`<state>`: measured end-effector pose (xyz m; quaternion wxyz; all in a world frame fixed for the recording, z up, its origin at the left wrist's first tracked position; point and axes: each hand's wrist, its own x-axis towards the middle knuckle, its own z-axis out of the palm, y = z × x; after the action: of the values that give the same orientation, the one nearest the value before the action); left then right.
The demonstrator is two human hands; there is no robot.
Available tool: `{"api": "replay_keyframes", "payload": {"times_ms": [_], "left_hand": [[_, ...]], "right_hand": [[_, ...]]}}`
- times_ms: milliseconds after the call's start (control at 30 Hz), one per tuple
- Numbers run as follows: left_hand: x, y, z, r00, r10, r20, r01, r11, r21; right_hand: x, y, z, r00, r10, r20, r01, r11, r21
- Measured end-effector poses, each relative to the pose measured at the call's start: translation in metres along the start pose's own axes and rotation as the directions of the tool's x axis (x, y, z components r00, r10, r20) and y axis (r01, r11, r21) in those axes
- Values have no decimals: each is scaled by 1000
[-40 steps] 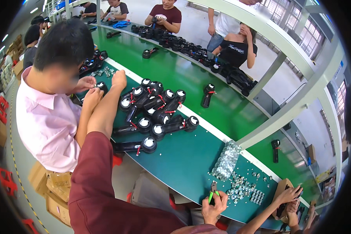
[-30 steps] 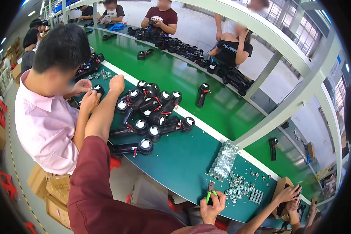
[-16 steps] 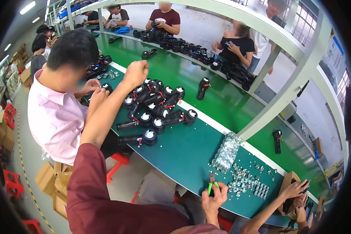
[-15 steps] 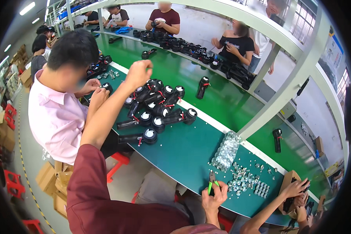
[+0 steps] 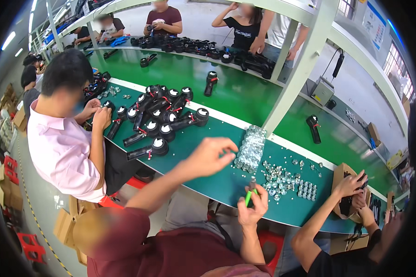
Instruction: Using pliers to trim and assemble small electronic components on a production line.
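Note:
My left hand is held above the green table, fingers loosely curved and parted from the thumb, with nothing visible between them. A stack of clear, shiny round parts lies just beyond its fingertips. My right hand is closed around green-handled pliers, their metal jaws pointing away from me. Loose clear parts are scattered to the right of the pliers, with small white bits among them. Beside those sits a neat block of similar parts. Left of my hands is a pile of black handled devices with white round tops.
A co-worker in a pink shirt handles a device at my left. On my right, another person's hands work over a carton of black parts. A white post rises behind the stack. Single devices lie on the green belt beyond.
My left hand has come down and right, from above the device pile to beside the stack of clear parts. My right hand still holds the pliers. The whole view has shifted.

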<state>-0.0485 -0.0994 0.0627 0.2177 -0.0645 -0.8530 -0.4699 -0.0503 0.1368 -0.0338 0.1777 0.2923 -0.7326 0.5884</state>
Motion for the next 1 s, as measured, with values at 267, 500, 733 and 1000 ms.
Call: {"api": "replay_keyframes", "payload": {"times_ms": [267,500,733,1000], "left_hand": [[-29,7,131,986,117,120,-120,993,18],[-30,-9,164,959,180,220,-238,932,272],[-33,-20,167,977,192,93,-207,958,198],[-38,-18,146,993,106,-42,-109,991,-79]], "right_hand": [[-16,10,-55,948,219,-233,-176,966,192],[-17,19,-65,948,192,-253,-146,971,187],[-8,14,-59,956,262,-130,-251,963,100],[-3,15,-56,965,254,-72,-252,967,30]]}}
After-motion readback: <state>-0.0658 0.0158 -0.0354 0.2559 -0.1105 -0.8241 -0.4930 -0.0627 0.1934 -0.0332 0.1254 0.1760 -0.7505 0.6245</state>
